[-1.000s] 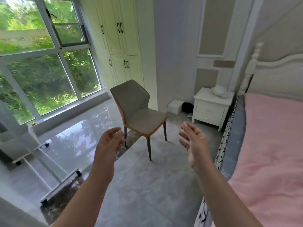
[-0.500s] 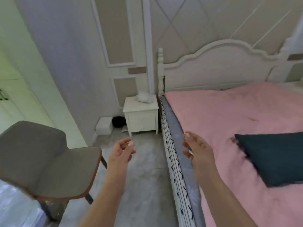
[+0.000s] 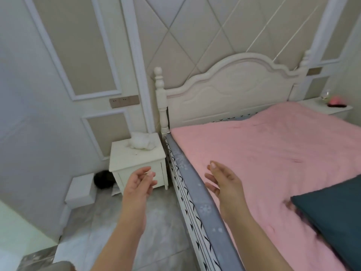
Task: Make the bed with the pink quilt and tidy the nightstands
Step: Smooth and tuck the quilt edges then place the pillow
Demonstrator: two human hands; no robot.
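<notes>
Quilt (image 3: pixel 273 153), pink, spread flat over bed, dark pillow (image 3: pixel 336 218) lying on it. Left hand (image 3: pixel 139 184) raised over floor before near nightstand (image 3: pixel 136 159), fingers loosely curled, holding nothing. Right hand (image 3: pixel 224 184) spread wide above mattress edge (image 3: pixel 195 192), empty.

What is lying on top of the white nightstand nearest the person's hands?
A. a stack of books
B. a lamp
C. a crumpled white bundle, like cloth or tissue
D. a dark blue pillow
C: a crumpled white bundle sits at the back of the near nightstand; the dark blue pillow lies on the pink quilt instead.
</notes>
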